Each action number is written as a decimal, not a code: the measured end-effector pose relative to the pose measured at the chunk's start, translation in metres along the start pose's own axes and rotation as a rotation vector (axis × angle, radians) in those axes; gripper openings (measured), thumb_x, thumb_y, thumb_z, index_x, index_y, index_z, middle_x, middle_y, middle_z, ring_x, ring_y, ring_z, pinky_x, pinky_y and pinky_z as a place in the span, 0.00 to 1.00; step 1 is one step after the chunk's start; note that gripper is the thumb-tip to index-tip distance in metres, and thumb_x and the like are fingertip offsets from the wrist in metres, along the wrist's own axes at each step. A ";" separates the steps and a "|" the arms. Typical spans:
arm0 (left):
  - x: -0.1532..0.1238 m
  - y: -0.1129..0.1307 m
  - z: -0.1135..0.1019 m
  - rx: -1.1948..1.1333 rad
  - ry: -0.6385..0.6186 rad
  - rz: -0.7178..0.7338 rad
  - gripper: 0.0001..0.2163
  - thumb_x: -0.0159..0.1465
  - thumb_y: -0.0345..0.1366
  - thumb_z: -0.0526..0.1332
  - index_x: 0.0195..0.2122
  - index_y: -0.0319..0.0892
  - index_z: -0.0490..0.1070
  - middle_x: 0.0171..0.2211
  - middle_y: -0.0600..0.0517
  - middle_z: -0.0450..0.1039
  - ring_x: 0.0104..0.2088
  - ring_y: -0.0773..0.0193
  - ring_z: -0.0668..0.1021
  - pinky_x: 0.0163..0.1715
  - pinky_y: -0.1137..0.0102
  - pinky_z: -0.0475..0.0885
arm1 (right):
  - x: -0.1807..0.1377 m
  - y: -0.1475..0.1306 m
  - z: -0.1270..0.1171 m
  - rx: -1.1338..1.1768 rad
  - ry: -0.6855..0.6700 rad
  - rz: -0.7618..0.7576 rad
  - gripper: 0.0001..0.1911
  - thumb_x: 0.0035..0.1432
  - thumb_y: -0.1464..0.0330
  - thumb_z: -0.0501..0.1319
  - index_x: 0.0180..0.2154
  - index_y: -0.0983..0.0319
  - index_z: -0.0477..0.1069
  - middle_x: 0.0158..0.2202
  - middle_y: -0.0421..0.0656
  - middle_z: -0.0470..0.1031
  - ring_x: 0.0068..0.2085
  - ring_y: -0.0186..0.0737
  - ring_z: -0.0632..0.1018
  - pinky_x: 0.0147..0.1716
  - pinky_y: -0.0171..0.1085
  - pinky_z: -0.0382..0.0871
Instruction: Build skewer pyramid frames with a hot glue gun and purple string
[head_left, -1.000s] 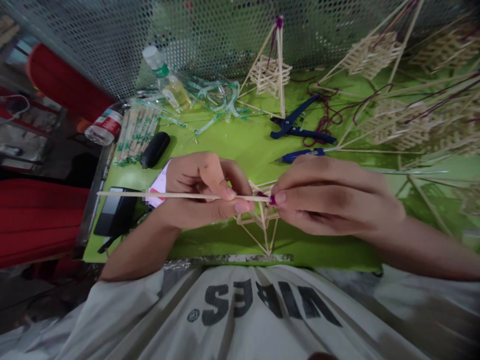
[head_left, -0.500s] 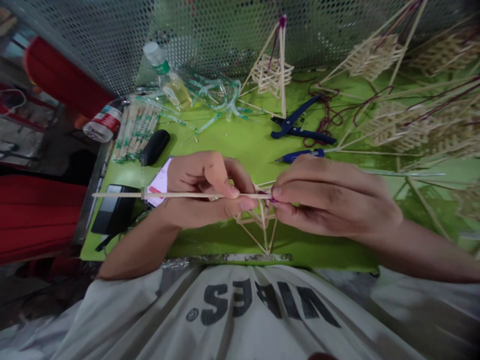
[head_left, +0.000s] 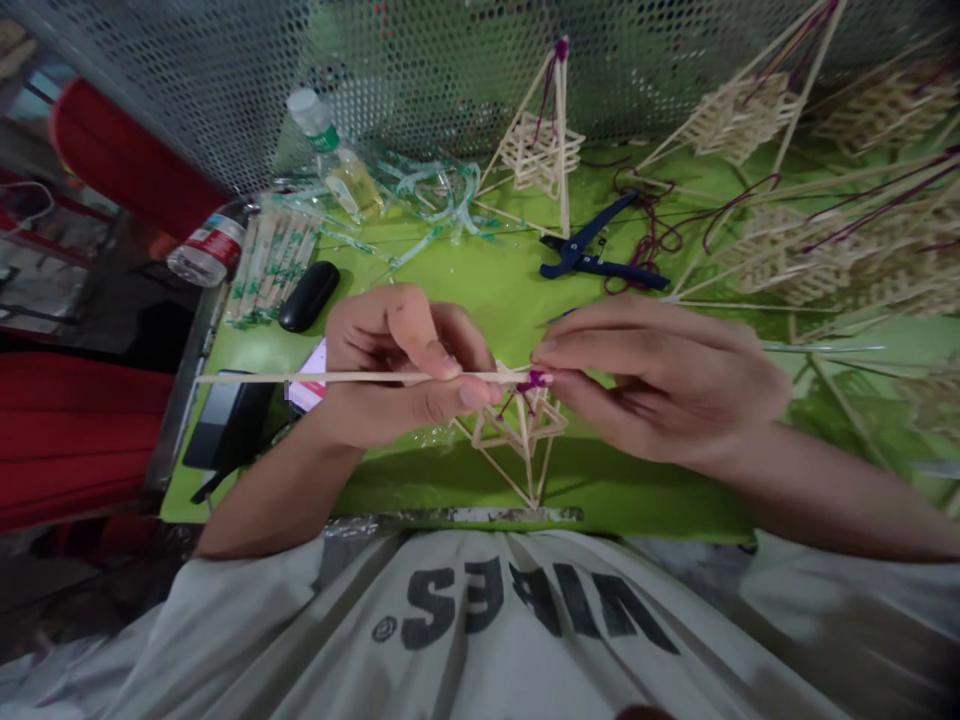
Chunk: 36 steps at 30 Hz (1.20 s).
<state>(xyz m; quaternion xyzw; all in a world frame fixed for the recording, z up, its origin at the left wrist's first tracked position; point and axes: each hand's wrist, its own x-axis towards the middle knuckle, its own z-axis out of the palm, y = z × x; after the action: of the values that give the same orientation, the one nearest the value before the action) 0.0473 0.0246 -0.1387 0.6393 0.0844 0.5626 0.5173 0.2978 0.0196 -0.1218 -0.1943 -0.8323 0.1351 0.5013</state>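
A long thin bamboo stick point(head_left: 360, 377) lies level in front of me, pinched between the thumb and forefinger of my left hand point(head_left: 420, 365). Purple thread point(head_left: 535, 380) is wrapped in a knot round its right end. At that end, the thumb and fingertips of my right hand point(head_left: 652, 385) are closed in a pinch on the stick's tip. Just below, a small stick frame point(head_left: 525, 430) hangs or stands under the knot, with purple strands running down to it; my fingers hide its top.
Blue cutters point(head_left: 592, 255) lie beyond my hands beside tangled dark red thread point(head_left: 656, 235). Finished-looking stick frames point(head_left: 540, 155) stand at the back and right. A bottle point(head_left: 337, 160), wrapped chopsticks point(head_left: 270, 260), a black case point(head_left: 309, 296) and a phone point(head_left: 309, 372) are on the left.
Both hands have risen slightly, with the stick. My right fingertips have drawn back from the binding, so the purple knot now shows.
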 end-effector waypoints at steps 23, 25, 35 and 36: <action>-0.002 -0.010 -0.009 0.124 0.065 0.011 0.18 0.64 0.35 0.83 0.36 0.45 0.71 0.30 0.55 0.83 0.26 0.66 0.84 0.26 0.72 0.73 | 0.012 0.023 -0.026 0.009 0.002 0.097 0.09 0.67 0.70 0.63 0.31 0.57 0.73 0.25 0.38 0.74 0.25 0.33 0.73 0.24 0.38 0.62; -0.003 -0.010 -0.007 0.142 0.095 0.043 0.19 0.64 0.37 0.83 0.35 0.46 0.71 0.27 0.56 0.80 0.26 0.64 0.83 0.26 0.71 0.73 | 0.009 0.024 -0.028 -0.018 -0.019 0.135 0.12 0.71 0.68 0.61 0.32 0.57 0.71 0.23 0.38 0.71 0.23 0.32 0.69 0.23 0.38 0.58; -0.008 -0.018 0.009 0.207 0.161 0.174 0.17 0.66 0.34 0.79 0.36 0.46 0.68 0.26 0.58 0.76 0.25 0.67 0.80 0.26 0.69 0.71 | 0.013 0.032 -0.037 0.043 -0.254 0.097 0.16 0.79 0.67 0.65 0.33 0.59 0.72 0.27 0.39 0.74 0.26 0.32 0.72 0.27 0.40 0.57; -0.010 -0.019 0.011 0.219 0.177 0.188 0.17 0.66 0.33 0.78 0.36 0.46 0.68 0.27 0.58 0.76 0.25 0.67 0.80 0.27 0.69 0.71 | 0.013 0.034 -0.036 0.088 -0.246 0.104 0.13 0.77 0.68 0.68 0.35 0.59 0.75 0.29 0.40 0.77 0.28 0.33 0.75 0.28 0.39 0.61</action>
<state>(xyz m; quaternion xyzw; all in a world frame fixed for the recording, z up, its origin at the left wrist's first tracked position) 0.0617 0.0201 -0.1573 0.6449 0.1302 0.6501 0.3802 0.3310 0.0563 -0.1095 -0.1968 -0.8696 0.2202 0.3958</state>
